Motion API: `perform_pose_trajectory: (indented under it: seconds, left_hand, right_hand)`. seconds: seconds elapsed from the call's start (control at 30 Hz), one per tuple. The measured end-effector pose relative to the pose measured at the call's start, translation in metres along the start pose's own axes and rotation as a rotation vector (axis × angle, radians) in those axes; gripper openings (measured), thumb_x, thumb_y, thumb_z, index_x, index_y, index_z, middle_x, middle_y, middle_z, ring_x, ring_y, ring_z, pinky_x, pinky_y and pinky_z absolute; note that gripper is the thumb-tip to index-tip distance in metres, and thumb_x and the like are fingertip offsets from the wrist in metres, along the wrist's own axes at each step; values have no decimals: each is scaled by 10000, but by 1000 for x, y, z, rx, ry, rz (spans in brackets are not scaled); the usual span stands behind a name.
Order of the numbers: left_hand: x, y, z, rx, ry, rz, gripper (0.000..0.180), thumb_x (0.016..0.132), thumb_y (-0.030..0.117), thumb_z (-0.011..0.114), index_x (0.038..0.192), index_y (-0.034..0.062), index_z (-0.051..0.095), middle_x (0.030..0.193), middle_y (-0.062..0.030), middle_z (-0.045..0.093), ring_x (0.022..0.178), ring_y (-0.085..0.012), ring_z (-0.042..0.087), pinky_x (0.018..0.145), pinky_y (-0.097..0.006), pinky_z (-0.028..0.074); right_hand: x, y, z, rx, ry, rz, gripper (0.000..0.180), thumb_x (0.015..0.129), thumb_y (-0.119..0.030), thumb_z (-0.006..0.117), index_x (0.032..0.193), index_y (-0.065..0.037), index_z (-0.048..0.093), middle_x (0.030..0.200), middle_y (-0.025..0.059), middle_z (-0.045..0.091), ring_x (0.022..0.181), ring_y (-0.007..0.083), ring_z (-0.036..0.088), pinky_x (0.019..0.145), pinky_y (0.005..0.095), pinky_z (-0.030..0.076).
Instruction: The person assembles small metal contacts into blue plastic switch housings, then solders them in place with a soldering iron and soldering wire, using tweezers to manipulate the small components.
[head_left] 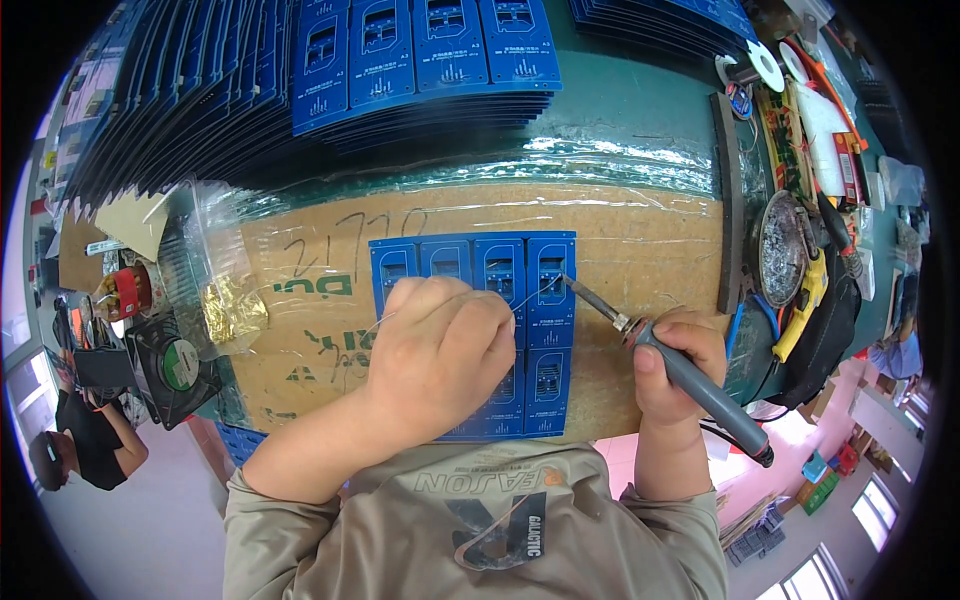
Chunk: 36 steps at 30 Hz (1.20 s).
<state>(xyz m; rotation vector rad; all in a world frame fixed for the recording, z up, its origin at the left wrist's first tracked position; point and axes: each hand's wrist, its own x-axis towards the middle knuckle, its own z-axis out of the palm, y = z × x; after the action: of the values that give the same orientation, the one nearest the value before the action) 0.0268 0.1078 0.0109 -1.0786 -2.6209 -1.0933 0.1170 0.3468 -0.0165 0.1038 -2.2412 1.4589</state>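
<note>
A blue panel of circuit boards lies flat on a cardboard sheet right in front of me. Over the panel's left and middle, my left hand pinches a thin solder wire between thumb and forefinger. The wire runs right, toward the upper right board. My right hand grips the grey handle of a soldering iron from the right. Its tip reaches the upper right board, close to the wire's end; whether they touch is too small to tell. My left hand hides part of the panel.
Stacked blue boards fill the far left and middle. Left of the cardboard are a bag of gold-coloured pieces and a black fan. At right lie a dark strip, a round metal tin and a yellow-handled tool.
</note>
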Motion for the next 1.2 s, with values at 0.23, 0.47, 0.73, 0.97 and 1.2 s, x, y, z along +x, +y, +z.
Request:
perform_pose_trajectory:
  seconds: [0.23,0.47,0.73,0.97,1.2]
  left_hand:
    - [1,0,0,0,-6,-3,225,726,-25,724,919,68,655,843,-25,699,779,-203,649,729,-341,455]
    - [3,1,-1,10,-7,7,227,718,-29,720,903,78,642,837,-22,694,778,-206,644,728,-346,455]
    - [0,-3,-1,-40,-16,-35,213,728,-23,711,897,78,630,820,-36,668,768,-227,634,715,-363,445]
    - [0,-4,-1,-76,10,-27,226,717,-18,711,901,77,619,770,-48,635,739,-239,621,698,-371,430]
    - [2,-2,2,-23,22,-33,211,726,-12,719,870,87,602,742,-48,620,706,-234,604,688,-369,421]
  right_hand:
    - [1,0,2,11,-7,-5,331,819,-135,825,1008,-48,567,770,96,678,655,233,672,589,325,525]
    - [0,1,1,10,-7,-17,335,815,-126,827,1017,-49,572,781,91,676,659,234,679,586,329,528]
    - [-1,3,0,-2,-2,-32,347,807,-134,836,1022,-56,575,790,92,675,662,235,676,588,335,533]
    - [-1,2,0,-2,-2,-38,352,803,-140,837,1020,-56,574,784,92,672,656,240,670,579,333,528]
    - [0,4,1,5,6,-55,342,800,-131,836,1010,-50,579,773,92,665,636,237,663,563,335,520]
